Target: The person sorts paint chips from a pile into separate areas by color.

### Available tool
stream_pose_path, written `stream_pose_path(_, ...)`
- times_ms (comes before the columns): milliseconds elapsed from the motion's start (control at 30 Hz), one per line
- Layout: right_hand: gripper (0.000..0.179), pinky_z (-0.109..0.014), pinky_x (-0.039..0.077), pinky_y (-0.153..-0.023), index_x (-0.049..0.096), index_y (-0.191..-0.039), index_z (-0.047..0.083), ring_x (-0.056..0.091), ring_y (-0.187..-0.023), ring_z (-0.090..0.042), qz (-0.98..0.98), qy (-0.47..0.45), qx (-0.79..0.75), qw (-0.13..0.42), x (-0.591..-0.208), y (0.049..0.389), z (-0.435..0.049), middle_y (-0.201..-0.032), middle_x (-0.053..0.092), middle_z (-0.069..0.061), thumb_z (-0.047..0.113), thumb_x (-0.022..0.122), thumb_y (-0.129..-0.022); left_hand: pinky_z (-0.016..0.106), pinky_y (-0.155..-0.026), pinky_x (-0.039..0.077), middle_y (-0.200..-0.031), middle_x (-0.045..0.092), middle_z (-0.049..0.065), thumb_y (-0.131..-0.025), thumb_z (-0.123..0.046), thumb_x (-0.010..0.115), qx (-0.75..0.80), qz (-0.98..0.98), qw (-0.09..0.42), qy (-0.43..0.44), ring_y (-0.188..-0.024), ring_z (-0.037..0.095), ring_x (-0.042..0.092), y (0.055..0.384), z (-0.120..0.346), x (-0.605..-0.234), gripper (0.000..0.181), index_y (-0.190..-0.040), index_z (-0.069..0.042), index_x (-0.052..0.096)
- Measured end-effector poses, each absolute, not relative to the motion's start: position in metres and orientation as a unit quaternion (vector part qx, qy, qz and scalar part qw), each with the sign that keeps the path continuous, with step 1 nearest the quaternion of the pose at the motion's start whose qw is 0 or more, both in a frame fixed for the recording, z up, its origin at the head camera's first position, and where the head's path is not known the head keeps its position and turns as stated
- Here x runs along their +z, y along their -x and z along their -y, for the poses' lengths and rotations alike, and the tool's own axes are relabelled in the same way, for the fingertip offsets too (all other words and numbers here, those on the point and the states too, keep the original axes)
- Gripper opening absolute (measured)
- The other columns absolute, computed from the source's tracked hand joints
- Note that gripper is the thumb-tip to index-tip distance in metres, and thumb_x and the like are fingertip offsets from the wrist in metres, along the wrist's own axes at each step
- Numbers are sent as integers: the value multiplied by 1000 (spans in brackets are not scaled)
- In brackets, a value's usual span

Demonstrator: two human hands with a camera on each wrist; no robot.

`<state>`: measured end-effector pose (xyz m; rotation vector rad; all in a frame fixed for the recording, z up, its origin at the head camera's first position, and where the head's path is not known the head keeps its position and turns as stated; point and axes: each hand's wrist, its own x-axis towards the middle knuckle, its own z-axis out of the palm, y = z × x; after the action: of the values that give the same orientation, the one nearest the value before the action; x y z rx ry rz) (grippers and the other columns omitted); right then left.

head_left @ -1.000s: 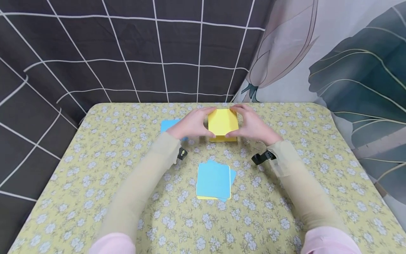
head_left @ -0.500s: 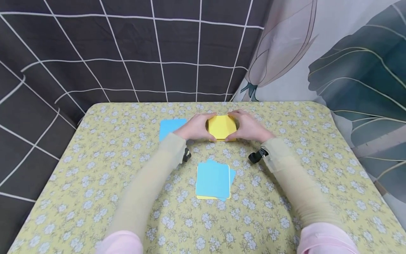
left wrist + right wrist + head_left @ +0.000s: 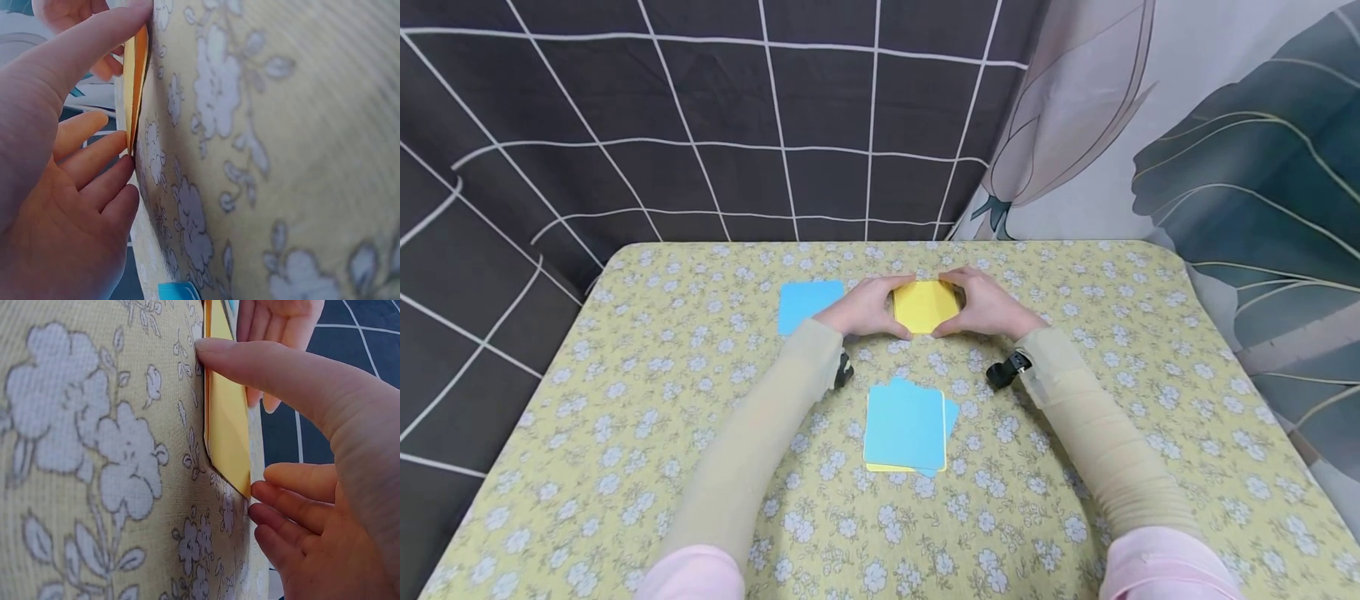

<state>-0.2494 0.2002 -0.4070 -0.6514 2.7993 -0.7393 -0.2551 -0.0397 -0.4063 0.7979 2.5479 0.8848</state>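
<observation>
Near the far side of the table, a yellow square card [image 3: 925, 307] lies over another yellow one, both nearly flat. In the left wrist view a thin gap shows between the yellow layers [image 3: 132, 81]. My left hand [image 3: 871, 308] holds the left edge, thumb at the near corner and fingers at the far one. On the opposite edge my right hand [image 3: 987, 308] holds it the same way. Seen from the right wrist, the thumb presses the near edge of the yellow card [image 3: 226, 425] while the fingertips meet its far side.
A blue square card [image 3: 805, 305] lies left of the yellow ones, beside my left wrist. Closer to me is a small pile: blue cards [image 3: 904, 427], one turned askew, over a yellow card [image 3: 887, 467]. A floral cloth [image 3: 1037, 533] covers the table; a dark gridded curtain [image 3: 700, 100] hangs behind.
Both hands have come down and slightly toward me, lowering the yellow card onto the yellow one beneath. More of the blue card at the left now shows.
</observation>
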Motion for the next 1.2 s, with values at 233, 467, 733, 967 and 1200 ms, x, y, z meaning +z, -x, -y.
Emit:
stream_pose_path(233, 105, -52, 40, -110, 46, -149, -6, 44, -134, -39, -941, 209, -251, 91, -404, 246, -199, -149, 45, -23, 42, 95, -68, 37, -114, 37, -157, 42, 7, -77, -32, 92, 311, -894, 162, -278, -140, 24, 42, 256, 42, -409, 101, -158, -10, 37)
stream_pose_path(467, 107, -56, 39, -111, 45, -150, -1, 42, -136, -38, -942, 192, -262, 85, -403, 238, -200, -152, 43, -20, 47, 93, -68, 38, -115, 36, -158, 41, 7, -73, -40, 93, 324, -894, 142, -275, -142, 25, 40, 254, 50, -410, 103, -156, -10, 41)
stream_pose_path(733, 109, -58, 35, -113, 42, -153, 1, 39, -140, -37, -940, 194, -269, 81, -396, 227, -201, -156, 40, -18, 49, 92, -69, 40, -119, 30, -160, 38, 6, -75, -38, 91, 330, -894, 127, -275, -145, 25, 35, 245, 59, -399, 102, -157, -7, 39)
stream_pose_path(967, 110, -63, 33, -112, 40, -155, 2, 38, -141, -39, -942, 205, -256, 69, -393, 218, -201, -157, 39, -18, 49, 91, -70, 44, -118, 31, -159, 40, 6, -75, -43, 90, 331, -894, 112, -279, -145, 25, 36, 230, 66, -395, 102, -157, -8, 39)
stream_pose_path(1200, 110, -61, 35, -112, 38, -155, 1, 38, -141, -40, -940, 222, -250, 63, -388, 206, -201, -156, 40, -20, 53, 88, -72, 47, -119, 28, -161, 36, 7, -80, -41, 87, 329, -892, 114, -288, -148, 25, 30, 211, 73, -387, 97, -159, -12, 37)
